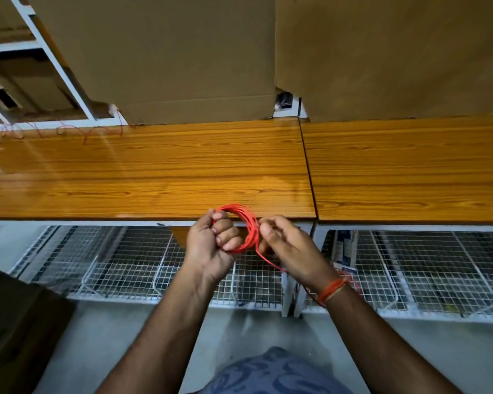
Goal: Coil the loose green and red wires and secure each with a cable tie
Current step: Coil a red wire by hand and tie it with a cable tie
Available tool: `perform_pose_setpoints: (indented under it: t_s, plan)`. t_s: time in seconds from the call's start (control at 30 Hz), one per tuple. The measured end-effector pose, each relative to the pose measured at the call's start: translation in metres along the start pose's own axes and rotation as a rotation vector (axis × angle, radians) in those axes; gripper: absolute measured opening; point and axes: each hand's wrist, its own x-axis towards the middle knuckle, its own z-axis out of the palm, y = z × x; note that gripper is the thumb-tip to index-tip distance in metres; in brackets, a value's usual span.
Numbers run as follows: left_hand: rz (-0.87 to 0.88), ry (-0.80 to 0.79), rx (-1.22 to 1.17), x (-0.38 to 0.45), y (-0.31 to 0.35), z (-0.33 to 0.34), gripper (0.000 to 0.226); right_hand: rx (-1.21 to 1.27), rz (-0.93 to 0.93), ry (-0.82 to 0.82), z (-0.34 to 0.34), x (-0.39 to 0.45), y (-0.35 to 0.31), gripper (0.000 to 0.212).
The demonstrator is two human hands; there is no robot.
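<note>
A: Wire (pixel 246 223), red, wound into a ring and held up in front of the bench edge. Who has it?

B: The left hand (pixel 211 240). Its fingers are curled through the ring and clamp the turns against the palm, so the coil stands roughly upright, its open face toward the person.

A: And the right hand (pixel 289 247)?

B: Just beside the coil's right rim, thumb and fingers pinching the wire where the loose tail (pixel 269 261) leaves the ring. The tail runs down and to the right, under the right wrist with its orange thread band (pixel 332 290), and I lose sight of it past there.

A: So what does the next turn depend on?

B: On that tail lying to the right of and below the coil. My judgement: the right hand is the one to feed it round, while the left only holds the ring steady.

A: Any tie in reach? Green wire?

B: I see neither. Far beyond the left hand, at the back of the wooden bench (pixel 160 166), thin reddish strands (pixel 77 130) lie scattered.
</note>
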Motion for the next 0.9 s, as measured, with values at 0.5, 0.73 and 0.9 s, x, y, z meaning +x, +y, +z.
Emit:
perform_pose_setpoints:
  t_s: [0.5, 0.73, 0.9]
  plan:
    - [0.542, -0.063, 0.872, 0.010, 0.017, -0.021, 0.041, -0.348, -0.473, 0.133, 0.021, 0.023, -0.023, 0.013]
    - [0.563, -0.138, 1.153, 0.011, 0.033, -0.039, 0.046, -0.378, -0.563, 0.064, 0.026, 0.051, -0.047, 0.006]
    - [0.365, -0.168, 0.982, -0.001, 0.040, -0.036, 0.054, -0.370, -0.555, 0.124, 0.028, 0.070, -0.050, 0.015]
